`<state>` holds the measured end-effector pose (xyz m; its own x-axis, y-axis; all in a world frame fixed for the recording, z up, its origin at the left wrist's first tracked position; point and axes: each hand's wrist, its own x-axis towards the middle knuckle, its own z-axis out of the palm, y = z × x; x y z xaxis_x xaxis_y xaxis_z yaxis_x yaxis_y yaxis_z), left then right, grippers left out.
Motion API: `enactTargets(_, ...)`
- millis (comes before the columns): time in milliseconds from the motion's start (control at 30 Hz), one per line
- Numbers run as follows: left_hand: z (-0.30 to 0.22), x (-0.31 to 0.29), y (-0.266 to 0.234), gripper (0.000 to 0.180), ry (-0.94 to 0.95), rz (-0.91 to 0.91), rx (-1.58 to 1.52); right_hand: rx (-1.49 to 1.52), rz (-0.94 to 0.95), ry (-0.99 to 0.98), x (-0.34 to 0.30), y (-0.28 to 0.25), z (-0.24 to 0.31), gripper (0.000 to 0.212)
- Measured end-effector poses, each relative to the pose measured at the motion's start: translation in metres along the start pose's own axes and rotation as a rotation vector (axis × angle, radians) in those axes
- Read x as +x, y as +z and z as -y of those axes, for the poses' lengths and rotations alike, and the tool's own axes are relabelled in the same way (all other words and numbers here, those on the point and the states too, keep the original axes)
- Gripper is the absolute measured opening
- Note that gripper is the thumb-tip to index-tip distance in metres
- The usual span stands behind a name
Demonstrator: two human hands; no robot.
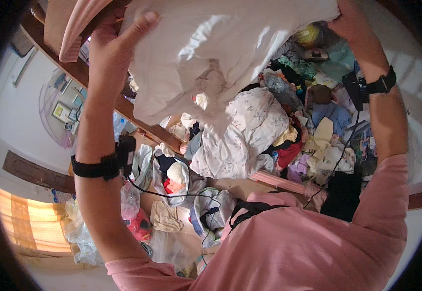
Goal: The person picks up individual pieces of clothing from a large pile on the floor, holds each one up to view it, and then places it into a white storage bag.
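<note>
A large off-white cloth (167,72) is spread between my two raised hands at the top of the view. It hangs down in loose folds, with bright sunlit streaks and a greyish patch near its middle. My left hand (116,41) grips its left edge, thumb on the near side and fingers mostly hidden behind. At the upper right, my right hand (350,24) holds the opposite corner; its fingers are partly cut off by the picture's edge. Below the hanging cloth lies a white sheet with a small floral print (257,121), crumpled over a heap of clothes (293,97).
Open bags of clothes (172,174) and a clear plastic bag (169,250) stand at the lower left. A wooden rail (138,121) runs diagonally on the left, and a pink rail (278,182) borders the heap. Black cables (172,196) hang from my wrist bands.
</note>
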<state>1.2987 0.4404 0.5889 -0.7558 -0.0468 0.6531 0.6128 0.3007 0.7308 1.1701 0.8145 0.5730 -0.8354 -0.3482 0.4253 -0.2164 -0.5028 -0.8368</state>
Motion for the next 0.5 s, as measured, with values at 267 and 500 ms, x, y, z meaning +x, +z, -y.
enactTargets(267,0.027,0.015,-0.031,0.038,0.213,-0.09,1.08,0.331,0.169,0.029,0.018,0.023,-0.001,0.024)
enactTargets(500,0.083,-0.093,0.066,0.041,0.652,-0.01,0.914,0.257,0.424,-0.178,-0.032,0.113,-0.009,0.024)
